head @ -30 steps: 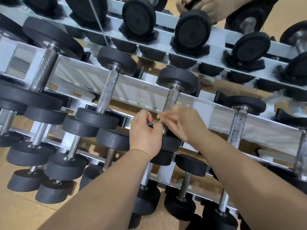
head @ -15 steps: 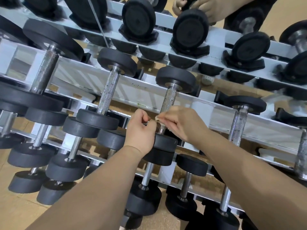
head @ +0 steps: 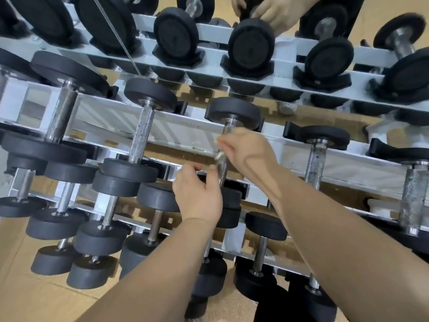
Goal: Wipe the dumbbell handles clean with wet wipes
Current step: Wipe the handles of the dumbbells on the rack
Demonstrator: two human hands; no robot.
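Note:
A dumbbell with black round ends and a knurled steel handle [head: 221, 162] lies on the middle tier of the white rack [head: 185, 133]. My right hand [head: 246, 149] pinches a small white wet wipe [head: 219, 155] against the upper part of that handle. My left hand [head: 197, 194] sits lower, fingers curled, its thumb touching the handle just above the near black end [head: 231, 198]. The handle's top shows below the far black end [head: 233, 111].
Many more black dumbbells fill three tiers of the rack, left and right of the one I work on. Another person's hands [head: 271, 10] reach onto a dumbbell on the top tier. Cork-coloured floor lies below.
My right hand has slid up the handle with the wipe. My left hand has stayed low near the near end, now a little apart from the right hand.

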